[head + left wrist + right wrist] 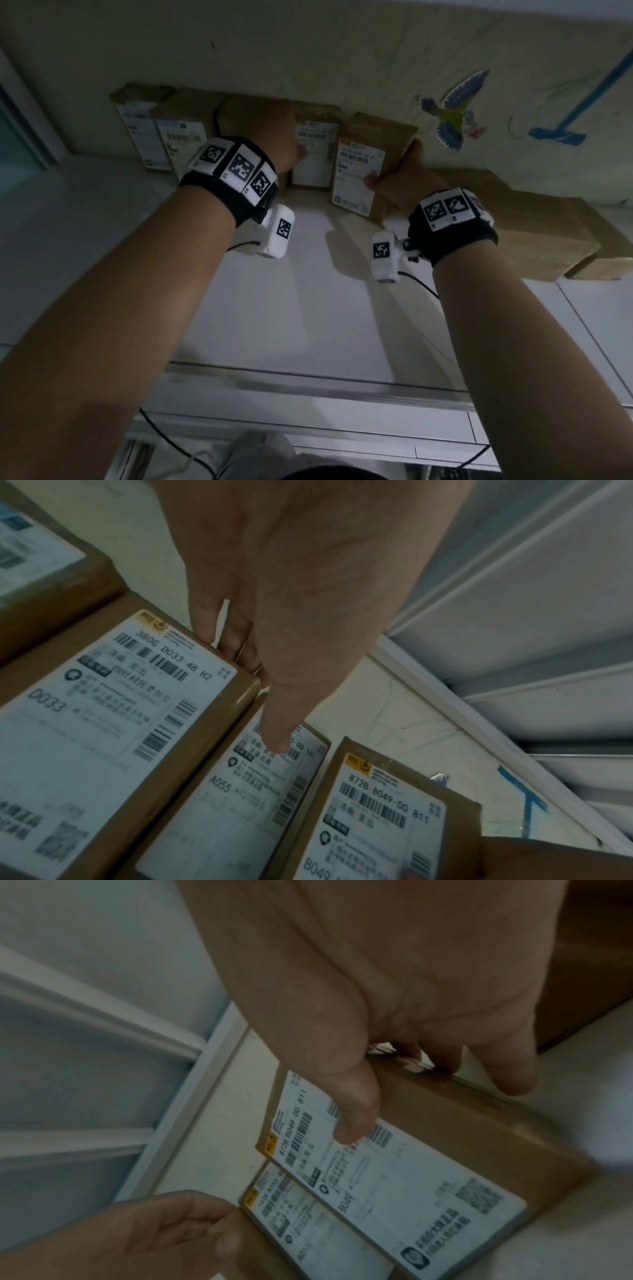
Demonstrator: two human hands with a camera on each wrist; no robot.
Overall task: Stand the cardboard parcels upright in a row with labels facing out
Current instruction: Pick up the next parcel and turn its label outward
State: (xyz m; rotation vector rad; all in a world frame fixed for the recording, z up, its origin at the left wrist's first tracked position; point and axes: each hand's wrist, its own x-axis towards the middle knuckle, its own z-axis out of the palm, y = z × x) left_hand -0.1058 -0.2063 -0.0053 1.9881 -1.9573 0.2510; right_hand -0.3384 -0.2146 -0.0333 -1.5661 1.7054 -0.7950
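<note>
Cardboard parcels stand upright in a row against the wall with white labels facing me: two at the far left (137, 130) (181, 133), then the D033 parcel (103, 723), the A055 parcel (315, 161) and the B049 parcel (359, 171). My left hand (298, 137) has its fingers (240, 650) curled over the D033 parcel's top edge, and its thumb presses the A055 label (232, 804). My right hand (394, 164) grips the B049 parcel (411, 1191), which stands slightly forward of the row. Its thumb lies on the label and its fingers (514, 1080) wrap the right side.
More brown parcels (534, 233) (609, 253) lie flat along the wall to the right. The wall carries a bird sticker (455, 109) and a blue drawing (565, 123). The white surface (308, 308) ends at a metal rail (308, 383) in front. A window frame (20, 120) is on the left.
</note>
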